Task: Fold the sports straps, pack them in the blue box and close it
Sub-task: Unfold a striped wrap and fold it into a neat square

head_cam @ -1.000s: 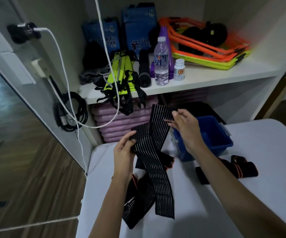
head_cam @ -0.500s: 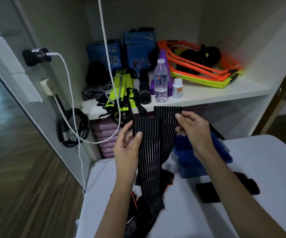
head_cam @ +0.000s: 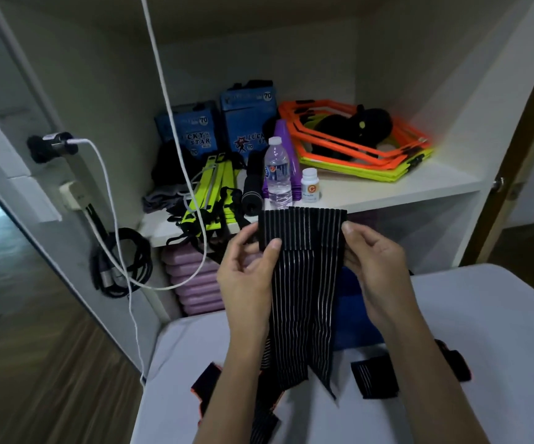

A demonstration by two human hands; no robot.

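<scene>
Two thumbs now pin the top edge of the striped strap [head_cam: 302, 283]: my left hand [head_cam: 246, 277] pinches its left corner, my right hand [head_cam: 376, 267] pinches the right corner, fingers curled behind the fabric. A second ago those corners sat apart and staggered, one end higher than the other; now I have them brought level and overlapping, so the strap hangs doubled in two tails. I take that as the first fold made, with more folding to go before it fits.

Outward from there, the strap hangs in front of the blue box [head_cam: 352, 315], hiding most of it; the box looks open, nothing visibly packed. Just right of the box another strap [head_cam: 375, 378] lies on the white table [head_cam: 483, 331]; left of the box, more straps [head_cam: 206, 384] wait unfolded.
</scene>
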